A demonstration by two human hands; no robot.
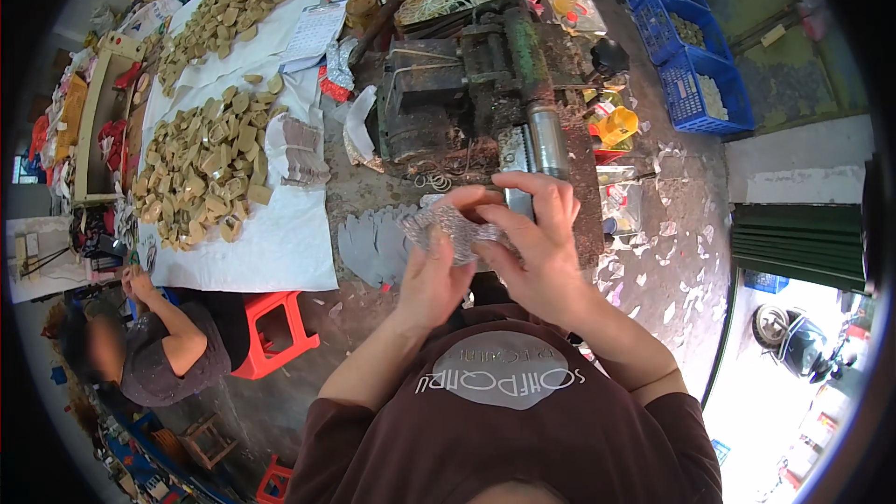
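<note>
Head view: our left hand pinches a grey patterned bundle over the bench, before the machine; our right hand, fingers partly spread, meets its edge, grip unclear. Grey wavy-edged pieces lie to its left. We judge this bundle partly worked; how many remain, we cannot tell.

Site: a small production workshop. Evidence: a worn, grimy metal machine sits on the bench in front of you; to its left, tan pieces lie in bulk heaps on a white sheet. On your right, blue plastic crates, two visibly part-filled, stand by the wall, and pale scraps litter the floor. A second person is at your left, near a red stool.
</note>
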